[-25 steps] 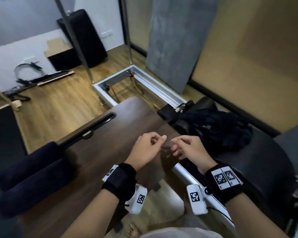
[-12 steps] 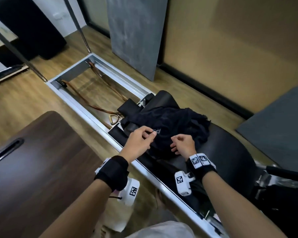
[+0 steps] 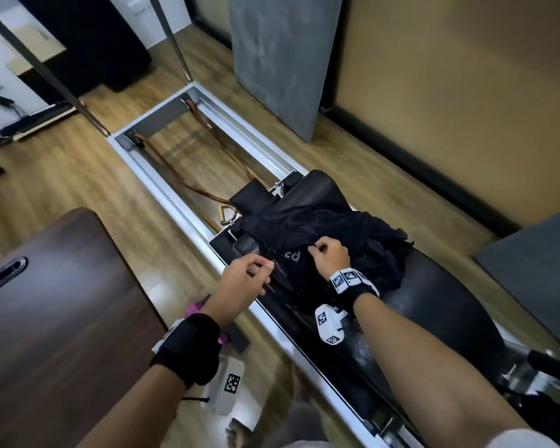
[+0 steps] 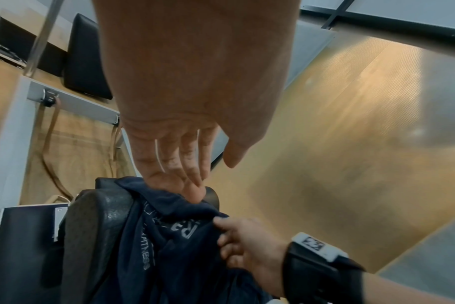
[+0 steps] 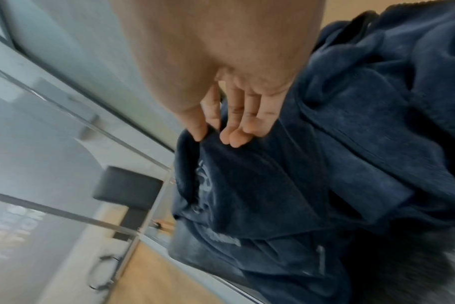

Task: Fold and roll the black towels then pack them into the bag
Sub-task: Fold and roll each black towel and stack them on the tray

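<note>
We see the black towels (image 3: 324, 240) heaped in a crumpled pile at centre right of the head view, lying on the black padded bench (image 3: 434, 305) that sits inside a silver metal frame (image 3: 188, 218). One towel near the front of the heap shows pale printed lettering.

Right hand (image 3: 328, 255): thumb and forefinger pinch a fold of the lettered towel at its upper edge; the right wrist view confirms cloth caught between the fingertips (image 5: 230, 135), other fingers loosely bent.

Left hand (image 3: 244, 281): just left of the right hand, at the near edge of the pile. In the left wrist view the fingers (image 4: 169, 164) run nearly straight, tips touching the towel's edge, thumb apart. We cannot tell whether any cloth is actually gripped; it looks like contact only.

A dark wooden table (image 3: 55, 318) fills the lower left of the head view. Brown straps (image 3: 181, 176) lie inside the frame, upper centre. A grey panel (image 3: 282, 59) leans against the wall at the top.
</note>
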`<state>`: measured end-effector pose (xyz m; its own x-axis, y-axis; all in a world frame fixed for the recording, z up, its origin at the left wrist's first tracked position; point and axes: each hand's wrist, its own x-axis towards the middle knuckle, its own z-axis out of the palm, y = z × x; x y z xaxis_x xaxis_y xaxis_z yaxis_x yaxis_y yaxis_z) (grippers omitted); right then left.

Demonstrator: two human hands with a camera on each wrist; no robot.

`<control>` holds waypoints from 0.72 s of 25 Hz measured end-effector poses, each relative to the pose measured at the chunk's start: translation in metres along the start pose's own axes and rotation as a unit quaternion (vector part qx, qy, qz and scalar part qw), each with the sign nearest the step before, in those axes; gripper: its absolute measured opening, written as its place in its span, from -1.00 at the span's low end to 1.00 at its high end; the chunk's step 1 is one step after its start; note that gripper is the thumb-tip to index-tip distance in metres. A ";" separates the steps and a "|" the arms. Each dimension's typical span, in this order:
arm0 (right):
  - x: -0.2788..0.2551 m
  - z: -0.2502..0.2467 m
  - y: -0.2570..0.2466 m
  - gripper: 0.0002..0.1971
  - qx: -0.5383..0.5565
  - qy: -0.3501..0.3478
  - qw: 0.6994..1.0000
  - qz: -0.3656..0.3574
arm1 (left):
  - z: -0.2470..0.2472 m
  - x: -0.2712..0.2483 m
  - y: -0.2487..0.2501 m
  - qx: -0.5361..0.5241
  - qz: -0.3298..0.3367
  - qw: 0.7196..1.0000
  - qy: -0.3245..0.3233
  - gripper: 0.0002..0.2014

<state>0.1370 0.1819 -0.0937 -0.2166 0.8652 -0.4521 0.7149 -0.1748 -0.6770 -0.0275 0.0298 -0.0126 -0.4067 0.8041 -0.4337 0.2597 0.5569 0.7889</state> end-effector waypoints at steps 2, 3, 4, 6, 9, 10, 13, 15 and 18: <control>-0.001 -0.013 -0.006 -0.74 0.106 0.008 0.993 -0.044 | -0.004 -0.001 -0.002 -0.009 0.004 1.000 0.005 -0.87; -0.003 -0.023 -0.013 -0.73 0.181 0.002 0.982 -0.059 | -0.005 -0.002 -0.001 -0.018 0.005 1.000 0.010 -0.87; -0.007 -0.035 -0.022 -0.72 0.259 -0.017 0.963 -0.071 | -0.005 -0.003 0.002 -0.028 0.008 0.999 0.016 -0.87; -0.021 -0.061 -0.043 -0.66 0.363 -0.071 0.925 -0.086 | -0.005 -0.009 0.011 -0.034 0.037 0.998 0.035 -0.87; -0.049 -0.090 -0.074 -0.59 0.398 -0.125 0.900 -0.123 | -0.009 -0.026 0.030 -0.011 0.112 0.992 0.059 -0.55; -0.064 -0.097 -0.086 -0.57 0.387 -0.144 0.896 -0.163 | -0.014 -0.036 0.038 -0.011 0.133 0.989 0.059 -0.44; -0.124 -0.124 -0.121 -0.58 0.354 -0.168 0.880 -0.267 | -0.030 -0.073 0.068 -0.034 0.196 0.979 0.048 -0.25; -0.173 -0.142 -0.142 -0.61 0.346 -0.191 0.860 -0.323 | -0.042 -0.104 0.089 -0.054 0.245 0.967 0.037 -0.20; -0.244 -0.162 -0.168 -0.70 0.356 -0.227 0.830 -0.364 | -0.057 -0.152 0.110 -0.082 0.302 0.950 0.015 -0.33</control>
<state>0.1774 0.0761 0.2251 -0.7625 0.6257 0.1646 -0.2551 -0.0569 -0.9652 0.0130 -0.0435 0.1651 -0.2530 0.9586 0.1304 0.3148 -0.0459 0.9480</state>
